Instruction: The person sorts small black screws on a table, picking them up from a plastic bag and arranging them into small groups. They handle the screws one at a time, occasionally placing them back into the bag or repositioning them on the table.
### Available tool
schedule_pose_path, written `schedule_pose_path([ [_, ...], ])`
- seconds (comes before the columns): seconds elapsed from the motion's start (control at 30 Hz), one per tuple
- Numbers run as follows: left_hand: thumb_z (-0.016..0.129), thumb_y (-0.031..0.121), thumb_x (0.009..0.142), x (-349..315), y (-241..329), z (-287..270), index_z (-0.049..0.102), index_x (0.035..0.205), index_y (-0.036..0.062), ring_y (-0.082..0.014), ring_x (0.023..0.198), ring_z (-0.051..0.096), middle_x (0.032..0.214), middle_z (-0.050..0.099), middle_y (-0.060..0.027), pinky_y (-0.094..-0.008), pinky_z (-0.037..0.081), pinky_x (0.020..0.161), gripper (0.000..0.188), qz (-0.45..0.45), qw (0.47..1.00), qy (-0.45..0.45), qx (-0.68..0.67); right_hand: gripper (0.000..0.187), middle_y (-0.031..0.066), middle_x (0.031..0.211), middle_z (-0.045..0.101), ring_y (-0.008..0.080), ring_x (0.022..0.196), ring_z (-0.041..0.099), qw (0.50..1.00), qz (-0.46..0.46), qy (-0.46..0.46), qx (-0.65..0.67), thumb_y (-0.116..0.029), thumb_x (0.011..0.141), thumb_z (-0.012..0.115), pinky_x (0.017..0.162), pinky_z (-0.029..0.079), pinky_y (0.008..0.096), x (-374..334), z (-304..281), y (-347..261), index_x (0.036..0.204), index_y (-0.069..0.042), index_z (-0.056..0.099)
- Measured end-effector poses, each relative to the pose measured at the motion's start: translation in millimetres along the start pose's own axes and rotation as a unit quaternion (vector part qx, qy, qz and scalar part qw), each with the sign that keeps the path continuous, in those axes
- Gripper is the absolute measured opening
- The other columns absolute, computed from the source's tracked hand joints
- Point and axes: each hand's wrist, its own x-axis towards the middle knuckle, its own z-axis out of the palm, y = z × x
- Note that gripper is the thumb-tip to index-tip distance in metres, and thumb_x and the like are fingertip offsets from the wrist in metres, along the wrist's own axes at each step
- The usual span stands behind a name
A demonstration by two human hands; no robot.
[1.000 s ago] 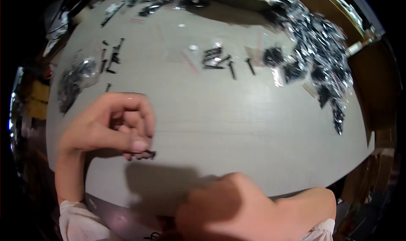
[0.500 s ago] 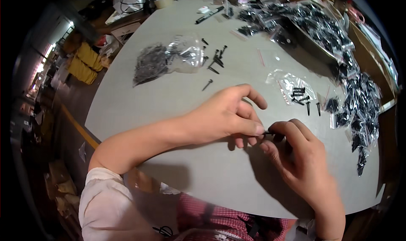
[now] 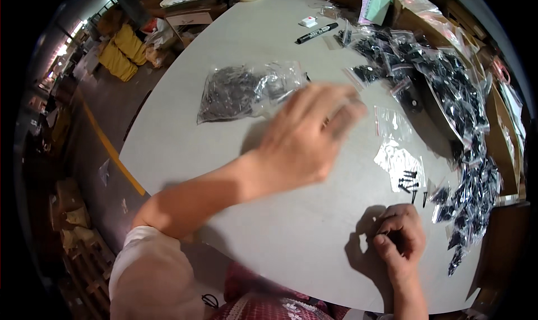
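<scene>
My left hand (image 3: 308, 135) is smeared by motion over the middle of the table, beside a clear plastic bag (image 3: 227, 93) full of dark screws. Its fingers point to the right, and whether they hold anything is not clear. My right hand (image 3: 402, 236) rests low at the right with thumb and fingers curled together. A tiny dark bit shows at its fingertips, too small to name. Just beyond this hand lie several black screws (image 3: 408, 181), some of them on a small clear zip bag (image 3: 386, 154). Another flat zip bag (image 3: 390, 121) lies behind that one.
Filled small bags of black parts (image 3: 468, 202) are heaped along the right side, around an open box (image 3: 443, 109). A black marker (image 3: 316, 33) and a small white item (image 3: 307, 21) lie at the back. Yellow sacks (image 3: 120, 53) stand on the floor at left.
My hands have come apart from the dark screw they met at. The left has swung up over the loose screws near the big bag; the right has drawn back nearer. The view has shifted.
</scene>
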Motion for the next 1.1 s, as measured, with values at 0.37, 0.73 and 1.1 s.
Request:
schedule_pose_path([
  [0.37, 0.072, 0.010, 0.092, -3, -51, -22, 0.060, 0.127, 0.0036, -0.0309, 0.083, 0.064, 0.087, 0.065, -0.0128, -0.0417, 0.053, 0.079, 0.038, -0.391, 0.911, -0.130, -0.023, 0.012, 0.0181, 0.101, 0.070, 0.0323, 0.092, 0.069, 0.999, 0.013, 0.018, 0.024, -0.008, 0.085, 0.069, 0.081, 0.056, 0.0390, 20, 12, -14, 0.089, 0.000, 0.061],
  [0.73, 0.068, 0.013, 0.100, -26, -85, -140, 0.066, 0.109, -0.0024, -0.0059, 0.079, 0.058, 0.090, 0.066, 0.0004, -0.0228, 0.049, 0.070, 0.018, -0.527, 0.774, 0.182, -0.301, 0.016, 0.0133, 0.098, 0.068, 0.0358, 0.082, 0.069, 0.987, 0.052, 0.075, -0.134, -0.017, 0.084, 0.067, 0.072, 0.057, 0.0403, 15, 72, -22, 0.094, -0.005, 0.064],
  [1.1, 0.072, 0.010, 0.098, -31, -98, -173, 0.057, 0.115, -0.0018, -0.0063, 0.082, 0.058, 0.089, 0.065, -0.0022, -0.0215, 0.045, 0.074, 0.025, -0.526, 0.715, 0.157, -0.432, 0.014, 0.0093, 0.092, 0.070, 0.0275, 0.078, 0.069, 0.976, 0.068, 0.153, -0.138, -0.018, 0.082, 0.069, 0.069, 0.056, 0.0371, 53, 140, -32, 0.092, -0.007, 0.069],
])
